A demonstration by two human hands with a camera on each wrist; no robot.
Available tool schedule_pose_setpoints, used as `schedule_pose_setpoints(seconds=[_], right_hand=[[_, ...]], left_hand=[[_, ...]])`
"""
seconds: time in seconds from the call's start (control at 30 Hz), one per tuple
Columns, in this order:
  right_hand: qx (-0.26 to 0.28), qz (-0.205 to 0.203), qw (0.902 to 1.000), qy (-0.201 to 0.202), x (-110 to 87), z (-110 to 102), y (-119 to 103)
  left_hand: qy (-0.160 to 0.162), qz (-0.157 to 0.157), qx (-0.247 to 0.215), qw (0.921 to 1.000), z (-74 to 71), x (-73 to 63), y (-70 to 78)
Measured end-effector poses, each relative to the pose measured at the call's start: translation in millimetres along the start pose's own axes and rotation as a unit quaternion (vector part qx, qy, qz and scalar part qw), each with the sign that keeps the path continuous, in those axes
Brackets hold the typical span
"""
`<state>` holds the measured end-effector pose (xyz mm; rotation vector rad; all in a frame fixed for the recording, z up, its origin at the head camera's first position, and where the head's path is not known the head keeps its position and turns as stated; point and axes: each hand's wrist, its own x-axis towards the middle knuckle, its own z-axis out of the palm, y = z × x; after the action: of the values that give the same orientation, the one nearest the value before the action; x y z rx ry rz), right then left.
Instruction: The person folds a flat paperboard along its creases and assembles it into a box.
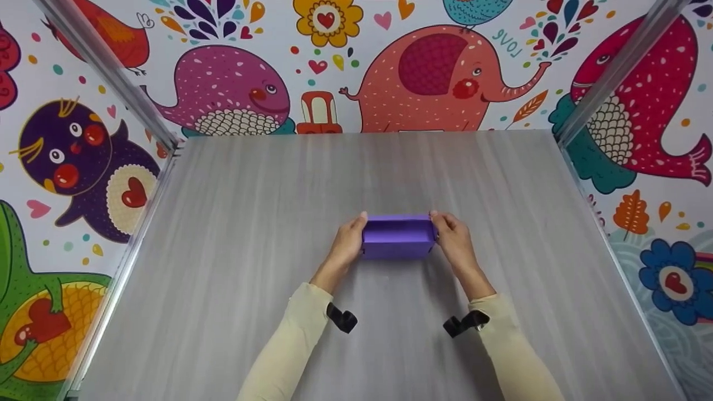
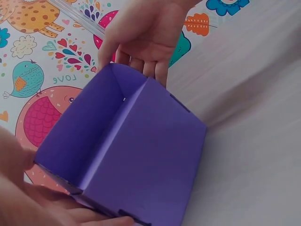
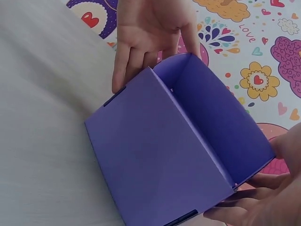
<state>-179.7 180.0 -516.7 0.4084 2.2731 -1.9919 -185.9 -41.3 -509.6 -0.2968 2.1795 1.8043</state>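
Observation:
A purple open-topped cardboard box [image 1: 397,250] is held between both hands near the middle of the table. My left hand [image 1: 347,240] grips its left end, thumb at the upper edge and fingers along the side wall. At the opposite end, my right hand [image 1: 455,240] holds the box in the same way. In the left wrist view the box [image 2: 146,150] is tilted, and its visible inside holds nothing. Slots show along the edges of the broad front wall in the right wrist view. The underside is hidden.
A grey wood-grain table [image 1: 250,223] spreads around the hands, bordered by metal rails [image 1: 125,253]. Behind and beside it stand panels printed with cartoon animals [image 1: 429,83]. Both forearms wear pale sleeves [image 1: 295,340] with black wrist mounts [image 1: 342,318].

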Motion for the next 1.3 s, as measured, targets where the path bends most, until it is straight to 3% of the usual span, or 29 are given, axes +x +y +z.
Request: schedule_pose_setpoints(seconds=[0.3,0.53,1.0,1.3], right_hand=[[0.002,-0.020,0.9998,0.010,-4.7,0,11],[0.027,-0.041,0.9986,0.018,-4.1,2,19],[-0.019,-0.067,0.9960,0.055,-4.1,6,27],[-0.040,-0.054,0.9956,0.066,-1.7,7,24]], left_hand=[[-0.003,0.043,0.021,0.9989,-0.1,-2.8,-6.6],[-0.005,0.058,0.041,0.9974,-0.7,-2.1,-11.1],[0.065,0.041,0.037,0.9964,3.9,0.8,-17.7],[0.082,0.036,0.045,0.9950,4.5,2.6,-17.5]])
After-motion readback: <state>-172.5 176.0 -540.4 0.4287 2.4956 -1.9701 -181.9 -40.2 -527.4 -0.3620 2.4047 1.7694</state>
